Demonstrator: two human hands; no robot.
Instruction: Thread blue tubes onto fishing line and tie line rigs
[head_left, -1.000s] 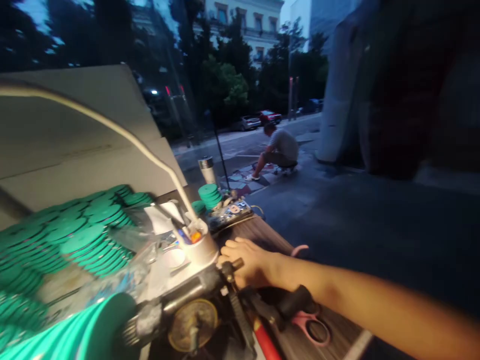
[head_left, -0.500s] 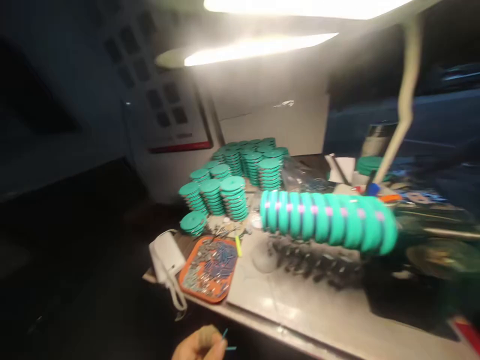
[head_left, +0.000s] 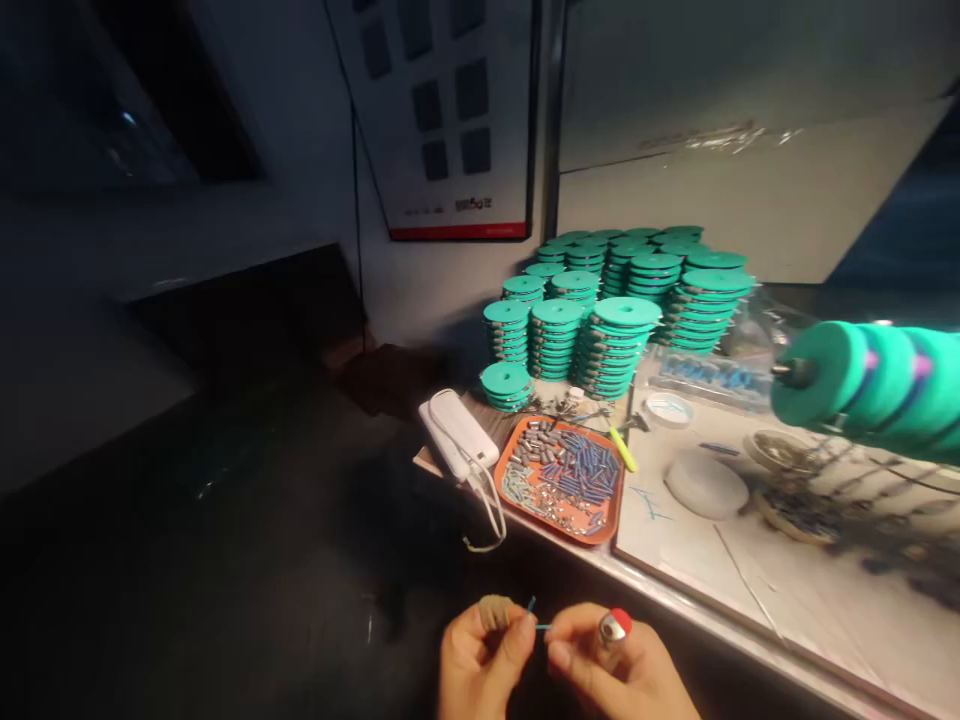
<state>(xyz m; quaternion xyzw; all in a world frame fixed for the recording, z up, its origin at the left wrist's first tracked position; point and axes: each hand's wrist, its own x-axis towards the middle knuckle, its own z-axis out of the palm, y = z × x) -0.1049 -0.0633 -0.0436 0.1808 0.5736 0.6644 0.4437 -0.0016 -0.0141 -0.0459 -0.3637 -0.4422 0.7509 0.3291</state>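
Observation:
My left hand [head_left: 484,660] is at the bottom of the view, its thumb and forefinger pinched on a thin blue-green strand [head_left: 543,627]. One short end of the strand sticks up above the fingertips and another points sideways. My right hand [head_left: 622,670] is close beside it, thumb and forefinger closed at the sideways end. A small red and silver piece [head_left: 615,626] shows at the fingers of the right hand; its kind is unclear. Past both hands, an orange tray [head_left: 504,488] holds metal sleeves, blue tubes and small parts.
Stacks of green discs [head_left: 626,312] stand at the back of the table. A row of green discs [head_left: 832,375] on a rod juts in from the right. A white power bank [head_left: 459,435] with a cable lies left of the tray. Nearby are a yellow-green stick [head_left: 622,449] and a round translucent dish [head_left: 706,484].
The view has swung left, so the table things appear further right. My right hand has come into view and met the strand held by my left.

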